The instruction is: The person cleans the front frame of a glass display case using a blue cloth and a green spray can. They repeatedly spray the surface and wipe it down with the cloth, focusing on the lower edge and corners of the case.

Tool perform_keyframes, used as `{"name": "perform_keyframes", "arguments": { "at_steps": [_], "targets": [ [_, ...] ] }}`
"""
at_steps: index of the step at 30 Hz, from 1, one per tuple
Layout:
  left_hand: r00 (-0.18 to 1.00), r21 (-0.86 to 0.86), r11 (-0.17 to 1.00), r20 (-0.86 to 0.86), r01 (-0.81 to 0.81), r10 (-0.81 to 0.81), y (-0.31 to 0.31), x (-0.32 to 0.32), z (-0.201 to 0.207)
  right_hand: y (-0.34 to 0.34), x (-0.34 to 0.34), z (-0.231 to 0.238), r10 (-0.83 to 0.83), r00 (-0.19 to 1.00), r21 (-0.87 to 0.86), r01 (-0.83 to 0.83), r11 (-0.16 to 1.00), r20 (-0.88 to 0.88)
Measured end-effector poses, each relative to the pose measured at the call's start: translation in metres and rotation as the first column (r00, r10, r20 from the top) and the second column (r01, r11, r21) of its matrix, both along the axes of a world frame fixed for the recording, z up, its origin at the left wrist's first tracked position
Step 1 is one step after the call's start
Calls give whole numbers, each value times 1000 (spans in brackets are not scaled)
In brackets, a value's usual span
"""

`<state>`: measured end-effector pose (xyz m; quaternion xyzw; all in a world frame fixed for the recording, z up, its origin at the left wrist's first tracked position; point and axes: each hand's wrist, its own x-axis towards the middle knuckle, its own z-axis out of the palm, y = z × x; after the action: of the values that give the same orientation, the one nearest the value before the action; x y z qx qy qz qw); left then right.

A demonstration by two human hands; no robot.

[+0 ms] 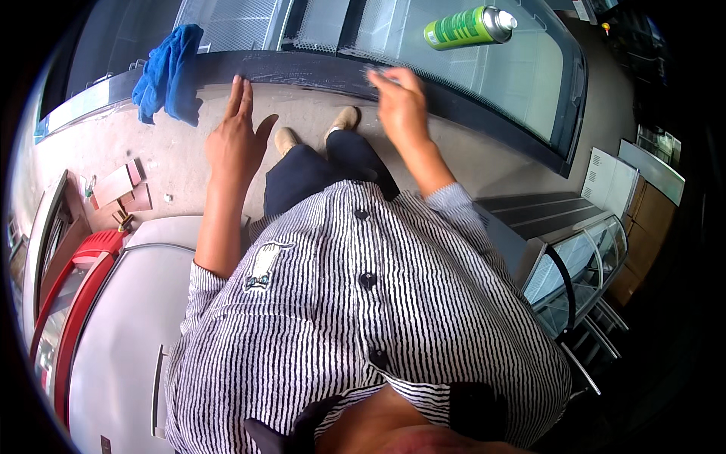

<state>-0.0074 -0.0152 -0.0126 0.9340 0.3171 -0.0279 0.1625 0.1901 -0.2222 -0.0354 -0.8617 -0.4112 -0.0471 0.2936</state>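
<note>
The left hand point(233, 147) holds nothing visible, its first two fingers straight and together and the thumb spread; its fingertips meet the near edge of a long, dark, flat frame rim point(302, 72). The right hand point(401, 106) is partly closed, fingers curled toward the thumb over the same rim; blur hides whether it pinches something small.

The rim borders a wide glass-topped cabinet point(522, 83) along its front. It looks stiff and fixed, and whitish streaks between the hands suggest a slick surface, best met with flat fingertips.

Left of the left hand, a crumpled blue fabric cloth point(162, 72) hangs over the front edge; it should be light and soft, easily gathered by its upper fold. Beyond the right hand, a green cylindrical spray can point(465, 28) lies sideways on the glass, liable to roll, so its mid-body offers the surest hold. Between cloth and right hand, the rim gives sideways room.
</note>
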Motion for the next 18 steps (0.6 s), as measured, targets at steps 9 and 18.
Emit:
{"name": "perform_keyframes", "arguments": {
  "at_steps": [9, 18],
  "targets": [
    [1000, -35, 999, -1, 14, -14, 1, 2, 5, 13, -10, 9, 43, 999, 39, -42, 998, -18],
    [998, -53, 998, -59, 19, -22, 0, 4, 10, 24, -25, 6, 40, 999, 59, -38, 998, -32]
  ]
}}
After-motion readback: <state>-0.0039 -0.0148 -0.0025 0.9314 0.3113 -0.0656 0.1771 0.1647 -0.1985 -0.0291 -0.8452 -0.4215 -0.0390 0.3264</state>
